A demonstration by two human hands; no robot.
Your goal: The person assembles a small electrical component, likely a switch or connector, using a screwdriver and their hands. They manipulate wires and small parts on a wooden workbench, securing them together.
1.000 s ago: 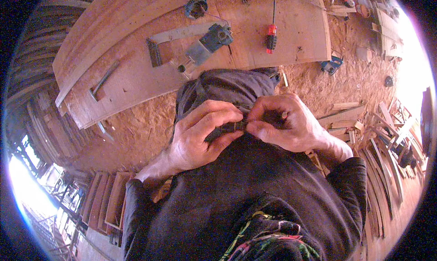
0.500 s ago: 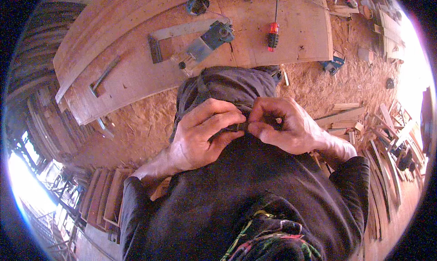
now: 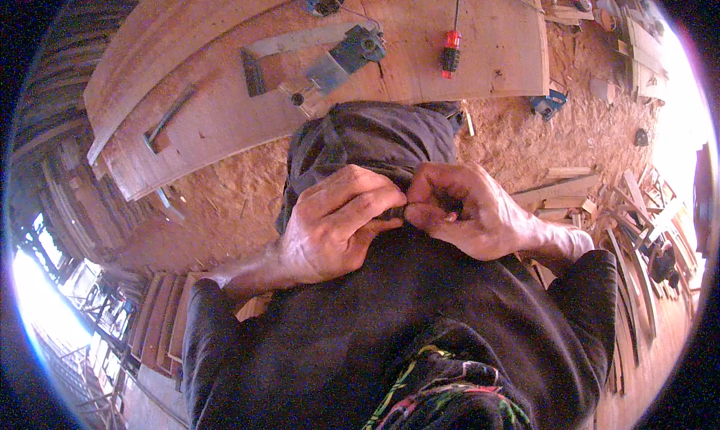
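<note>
In front of my dark shirt [image 3: 352,302], just above the dark trousers [image 3: 367,133], both hands meet with their fingertips close together. My left hand [image 3: 330,224] is closed in a pinch, its thumb under the curled fingers. A small dark thing [image 3: 393,214] shows between those fingertips, too small and shaded to name. My right hand [image 3: 472,212] is closed too, thumb and forefinger pressed together beside the left fingertips. What its fingers grip, if anything, is hidden.
A wooden workbench [image 3: 480,25] stands ahead. On it lie a red and black screwdriver [image 3: 450,55], a blue-grey power tool [image 3: 349,58], a metal square [image 3: 253,71] and a hammer [image 3: 166,121]. A blue tool [image 3: 550,103] sits among floor shavings; wood offcuts [image 3: 566,193] lie right.
Both hands stay together at my front, with the fingers shifting slightly; the right hand's fingers have curled in more. The bench and its tools sit slightly higher in the picture.
</note>
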